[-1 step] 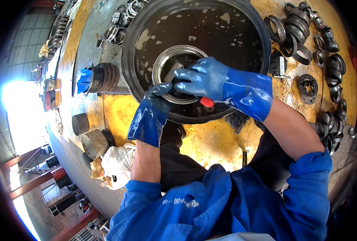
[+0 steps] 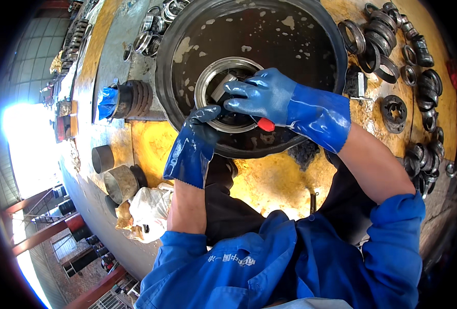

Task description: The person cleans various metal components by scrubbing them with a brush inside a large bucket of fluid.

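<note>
A wide metal ring (image 2: 201,85) sits in the big round black basin (image 2: 162,62), which holds dark liquid with pale flecks of foam. My left hand (image 2: 200,121), in a blue rubber glove, has its fingers closed on the ring's near-left edge. Over the ring's right side, my right hand (image 2: 263,97) in a matching glove is closed round a tool with a red end (image 2: 265,124). The tool's working end is hidden, so its kind does not show. A pale, flat-sided metal piece (image 2: 221,88) shows inside the ring, left of my right fingertips.
Several dark metal rings (image 2: 382,33) lie on the yellowish floor at the right, with a slotted disc (image 2: 393,113) nearer. Bright rings (image 2: 151,37) lie at far left. Short cylinders (image 2: 120,184) and a white bag (image 2: 150,212) are at near left.
My right hand and the red-ended tool have shifted slightly right. More of the pale metal piece inside the ring shows. My left hand has hardly moved.
</note>
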Available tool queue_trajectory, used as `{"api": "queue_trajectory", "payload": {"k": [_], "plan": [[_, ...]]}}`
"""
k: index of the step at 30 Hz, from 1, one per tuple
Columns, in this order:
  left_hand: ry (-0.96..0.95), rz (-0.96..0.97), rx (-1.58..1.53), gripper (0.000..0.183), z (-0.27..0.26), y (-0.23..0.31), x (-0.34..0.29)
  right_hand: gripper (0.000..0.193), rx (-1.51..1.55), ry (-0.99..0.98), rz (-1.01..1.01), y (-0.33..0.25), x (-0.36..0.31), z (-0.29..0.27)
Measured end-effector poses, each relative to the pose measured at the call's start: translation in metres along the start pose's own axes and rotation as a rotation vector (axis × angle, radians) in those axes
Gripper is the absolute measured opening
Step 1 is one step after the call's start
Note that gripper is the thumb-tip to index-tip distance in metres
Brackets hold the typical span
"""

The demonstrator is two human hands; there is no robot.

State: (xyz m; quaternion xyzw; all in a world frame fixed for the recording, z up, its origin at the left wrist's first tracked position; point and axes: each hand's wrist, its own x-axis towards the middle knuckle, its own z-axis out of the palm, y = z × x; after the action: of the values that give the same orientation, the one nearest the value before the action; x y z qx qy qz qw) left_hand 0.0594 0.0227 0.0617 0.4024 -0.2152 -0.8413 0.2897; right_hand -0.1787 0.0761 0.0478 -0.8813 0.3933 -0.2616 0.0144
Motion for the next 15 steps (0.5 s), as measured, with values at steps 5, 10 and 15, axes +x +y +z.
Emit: {"api": "queue_trajectory", "payload": {"k": [5,10,15], "plan": [[0.005,-0.012,-0.037,0.035,-0.019,0.0,0.002,0.043,-0.093,-0.017,-0.094,-0.007,-0.003,-0.004],[-0.079,-0.018,-0.046,0.037,-0.006,-0.007,0.002,0.049,-0.067,0.103,0.013,-0.001,-0.004,0.01],[-0.012,0.001,-0.096,0.039,0.005,-0.003,0.0,0.048,-0.046,0.038,0.289,-0.017,0.005,-0.002]]}}
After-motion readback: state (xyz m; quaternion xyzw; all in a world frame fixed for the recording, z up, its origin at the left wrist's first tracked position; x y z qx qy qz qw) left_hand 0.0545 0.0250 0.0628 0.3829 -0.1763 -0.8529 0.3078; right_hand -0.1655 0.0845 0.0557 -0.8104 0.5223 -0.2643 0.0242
